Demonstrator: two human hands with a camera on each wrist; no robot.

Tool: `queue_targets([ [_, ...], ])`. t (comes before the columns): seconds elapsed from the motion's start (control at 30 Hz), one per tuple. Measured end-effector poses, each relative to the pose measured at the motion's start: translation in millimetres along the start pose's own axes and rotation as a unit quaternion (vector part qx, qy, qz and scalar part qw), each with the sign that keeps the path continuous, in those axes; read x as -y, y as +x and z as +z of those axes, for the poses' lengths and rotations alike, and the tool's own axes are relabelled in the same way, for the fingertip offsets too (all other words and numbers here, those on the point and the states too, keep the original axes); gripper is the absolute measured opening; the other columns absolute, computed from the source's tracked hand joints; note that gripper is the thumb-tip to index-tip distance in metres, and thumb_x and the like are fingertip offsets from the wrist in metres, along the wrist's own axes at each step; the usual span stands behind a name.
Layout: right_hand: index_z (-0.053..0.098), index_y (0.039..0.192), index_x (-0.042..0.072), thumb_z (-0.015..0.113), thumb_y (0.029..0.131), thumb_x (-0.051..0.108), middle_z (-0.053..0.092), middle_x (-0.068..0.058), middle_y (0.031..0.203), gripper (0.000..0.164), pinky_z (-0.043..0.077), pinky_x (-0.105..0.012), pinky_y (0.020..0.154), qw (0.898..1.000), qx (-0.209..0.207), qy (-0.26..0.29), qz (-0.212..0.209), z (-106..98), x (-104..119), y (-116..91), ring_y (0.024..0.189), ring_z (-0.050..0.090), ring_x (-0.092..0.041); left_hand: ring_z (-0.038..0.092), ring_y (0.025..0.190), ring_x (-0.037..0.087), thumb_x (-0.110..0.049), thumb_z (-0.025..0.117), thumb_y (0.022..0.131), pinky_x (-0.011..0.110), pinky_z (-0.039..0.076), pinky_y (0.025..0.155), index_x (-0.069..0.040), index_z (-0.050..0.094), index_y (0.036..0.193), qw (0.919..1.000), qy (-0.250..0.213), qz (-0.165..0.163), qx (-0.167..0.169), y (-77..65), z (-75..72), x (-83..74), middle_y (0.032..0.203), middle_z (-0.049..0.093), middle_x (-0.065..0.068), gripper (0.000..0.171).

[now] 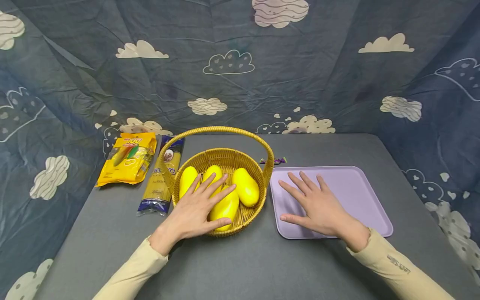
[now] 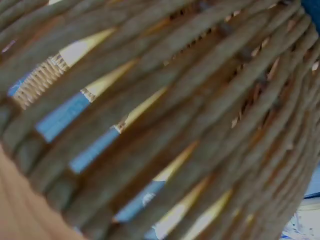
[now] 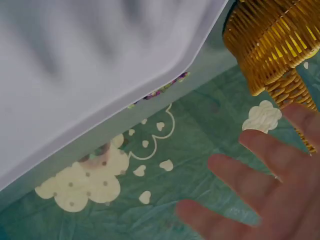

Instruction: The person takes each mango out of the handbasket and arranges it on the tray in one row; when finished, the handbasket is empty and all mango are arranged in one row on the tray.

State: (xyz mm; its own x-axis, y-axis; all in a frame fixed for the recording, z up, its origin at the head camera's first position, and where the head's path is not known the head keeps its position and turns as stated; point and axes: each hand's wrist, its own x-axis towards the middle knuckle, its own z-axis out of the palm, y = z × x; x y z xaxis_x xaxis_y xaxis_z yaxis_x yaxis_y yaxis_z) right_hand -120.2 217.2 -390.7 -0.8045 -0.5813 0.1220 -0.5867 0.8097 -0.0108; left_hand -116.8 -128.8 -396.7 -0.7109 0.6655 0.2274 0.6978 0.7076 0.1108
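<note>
A yellow wicker basket point(image 1: 210, 155) with a tall arched handle stands mid-table, holding several smooth yellow mangoes point(image 1: 245, 187). Spread over its near left part is my left hand point(image 1: 195, 210), fingers straight; whether it touches the fruit I cannot tell. Basket slats point(image 2: 150, 120) fill the left wrist view close up, covering most of that hand. To the right lies a lilac tray point(image 1: 348, 196). My right hand point(image 1: 318, 206), fingers spread and holding nothing, is over the tray's left part. The right wrist view shows its fingers apart, near the tray's edge point(image 3: 165, 75).
Left of the basket lie a yellow printed candy bag point(image 1: 129, 160) and a blue-ended pack of spaghetti point(image 1: 159, 183). Small purple-wrapped candies point(image 1: 275, 161) sit behind the tray's left corner. A dark cloud-print cloth point(image 1: 232, 96) hangs behind the grey table point(image 1: 240, 266).
</note>
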Motion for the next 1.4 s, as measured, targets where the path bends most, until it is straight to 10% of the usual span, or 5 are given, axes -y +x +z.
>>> queue_targets([
  [0.27,0.071,0.108,0.015,0.063,0.087,0.047,0.069,-0.002,0.097,0.039,0.052,-0.045,0.076,0.985,-0.153,0.077,-0.024,-5.5,16.7,4.8,0.088,0.065,-0.022,0.050,0.119,0.026,-0.050,0.051,0.093,0.042,0.036,0.102,-0.015,0.060,0.128,0.9769,-0.063,0.030,-0.202,-13.2,-5.0,8.2,0.128,0.057,0.004,0.050],
  [0.6,0.070,0.106,0.017,0.067,0.089,0.030,0.067,0.010,0.095,0.022,0.051,-0.028,0.065,0.958,-0.152,0.241,-0.037,-15.9,47.7,25.7,0.083,0.061,-0.005,0.057,0.076,0.020,-0.009,0.068,0.082,0.024,0.045,0.072,0.009,0.066,0.085,0.8291,-0.229,-0.081,-0.504,-37.0,-18.8,14.5,0.080,0.061,0.018,0.018],
  [0.83,0.067,0.112,0.014,0.064,0.091,0.033,0.066,0.010,0.091,0.028,0.053,-0.031,0.068,0.943,-0.060,0.328,-0.002,-24.4,66.5,48.1,0.077,0.060,-0.004,0.050,0.099,0.034,0.013,0.066,0.077,0.029,0.043,0.080,0.021,0.041,0.113,0.7733,-0.333,-0.233,-0.487,-39.4,-17.5,12.1,0.108,0.048,0.031,0.044],
  [1.13,0.061,0.121,0.007,0.063,0.091,0.034,0.067,0.001,0.090,0.041,0.050,-0.027,0.065,0.935,0.067,0.347,0.007,-29.1,80.2,81.3,0.074,0.061,-0.009,0.046,0.109,0.022,0.011,0.062,0.084,0.027,0.038,0.091,0.010,0.036,0.133,0.7237,-0.471,-0.286,-0.415,-30.8,18.3,38.9,0.115,0.047,0.006,0.055],
  [1.4,0.052,0.130,0.006,0.063,0.089,0.042,0.066,-0.002,0.095,0.056,0.050,-0.030,0.072,0.928,0.189,0.320,0.035,-27.6,85.0,105.3,0.085,0.061,-0.012,0.045,0.117,0.027,0.000,0.059,0.092,0.024,0.040,0.096,0.012,0.041,0.129,0.6839,-0.536,-0.267,-0.416,-27.0,39.0,55.4,0.125,0.045,0.030,0.042],
])
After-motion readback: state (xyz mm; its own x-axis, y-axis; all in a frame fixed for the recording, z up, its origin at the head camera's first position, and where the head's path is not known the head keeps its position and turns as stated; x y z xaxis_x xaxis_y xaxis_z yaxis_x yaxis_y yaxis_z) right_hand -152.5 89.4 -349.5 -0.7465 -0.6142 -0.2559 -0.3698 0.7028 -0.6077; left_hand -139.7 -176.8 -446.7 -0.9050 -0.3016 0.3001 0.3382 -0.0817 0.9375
